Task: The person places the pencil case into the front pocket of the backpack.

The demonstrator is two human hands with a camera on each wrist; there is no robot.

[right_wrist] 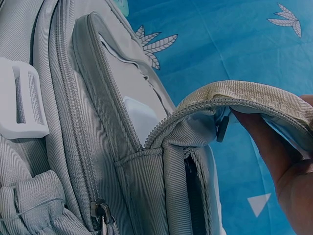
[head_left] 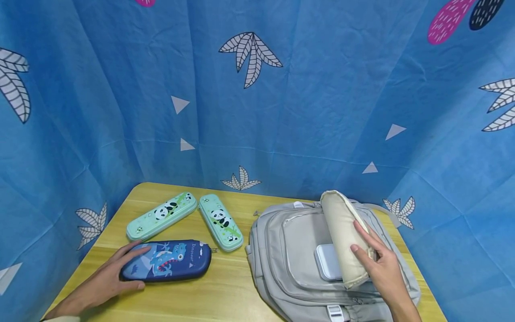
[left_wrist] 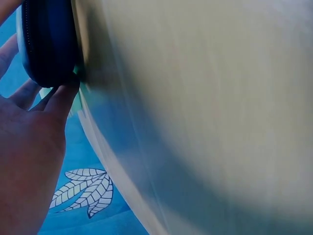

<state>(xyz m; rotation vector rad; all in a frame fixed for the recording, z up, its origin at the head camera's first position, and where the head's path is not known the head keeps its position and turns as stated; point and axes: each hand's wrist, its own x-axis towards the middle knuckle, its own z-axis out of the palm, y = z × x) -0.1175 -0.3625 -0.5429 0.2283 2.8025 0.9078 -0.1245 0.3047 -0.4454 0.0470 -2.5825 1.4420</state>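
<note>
Presently, right hand (head_left: 382, 264), lower right of the head view: fingers curled round the beige flap (head_left: 344, 237) of the grey backpack (head_left: 281, 255), holding the pocket mouth open; the right wrist view shows the fingers (right_wrist: 264, 142) pinching the flap's zipped edge beside the zip pull (right_wrist: 222, 129). Inside the opened pocket — a pale flat case (head_left: 327, 261), partly covered by the flap.

Left hand (head_left: 108, 279), lower left: fingers wrapped round the near end of the dark blue dinosaur pencil case (head_left: 169, 260), which lies flat on the wooden table (head_left: 225, 295), just left of the backpack and apart from it. In the left wrist view, fingertips (left_wrist: 63, 98) press its dark edge.

Behind it, mid-left: two mint panda pencil cases (head_left: 161, 215) (head_left: 220, 222), near each other, untouched.

Risk, as judged: the flap is held by an edge pinch only — if it slips, the pocket may fall shut. The blue case is gripped at one end; lifted so, it could tip or knock the nearer panda case.
</note>
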